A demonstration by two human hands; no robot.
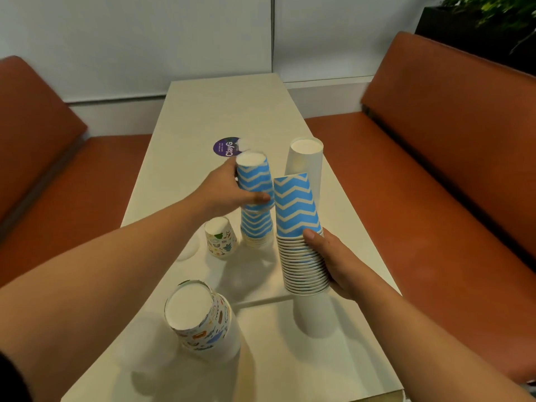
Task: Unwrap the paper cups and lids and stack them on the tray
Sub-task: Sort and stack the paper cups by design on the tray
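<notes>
Your left hand [229,192] is curled round the top blue zigzag cups [253,181] of the stack standing on the counter [220,111], thumb across the front; your right hand [333,262] grips a taller blue stack [298,227] low down, around the bunched rims, and that stack leans left toward the other one; whether its foot rests on the white cups below it, you cannot tell from here. A plain white stack [306,158] stands just behind, a small patterned cup [221,237] sits upside down near the left stack, and a patterned stack [200,314] stands nearest you; no tray edge is clear, though a pale raised line runs between the near stacks. The risk looks plain: the leaning stack is top-heavy above your grip, so a quick swing could slip cups loose or knock the neighbouring stacks; pulling the left cups off crookedly could tip the rest.
</notes>
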